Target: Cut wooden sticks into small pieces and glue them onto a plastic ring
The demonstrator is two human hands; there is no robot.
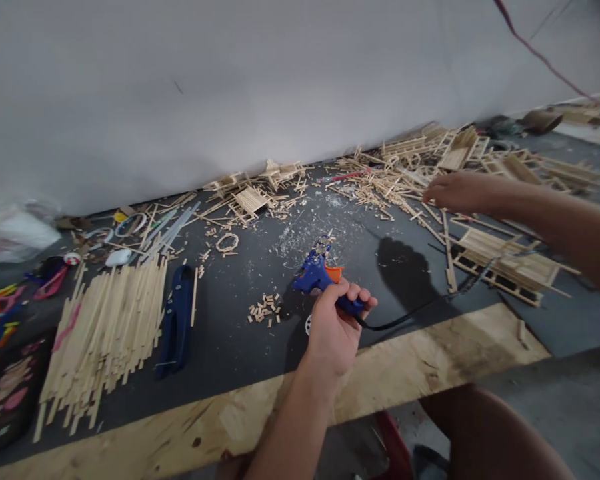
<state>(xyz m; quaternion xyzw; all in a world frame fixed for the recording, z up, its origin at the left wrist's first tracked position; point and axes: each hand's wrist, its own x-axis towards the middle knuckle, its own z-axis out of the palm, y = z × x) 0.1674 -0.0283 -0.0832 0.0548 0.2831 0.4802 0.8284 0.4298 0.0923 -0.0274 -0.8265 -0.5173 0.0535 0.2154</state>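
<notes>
One blue glue gun tight in the left hand; right hand over sticks, grip unclear

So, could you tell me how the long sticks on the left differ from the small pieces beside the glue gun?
Length: the long sticks are far longer than the small pieces. Lay: the long sticks lie roughly parallel in a broad pile; the small pieces sit jumbled in a tiny heap. Both are pale wood.
</notes>
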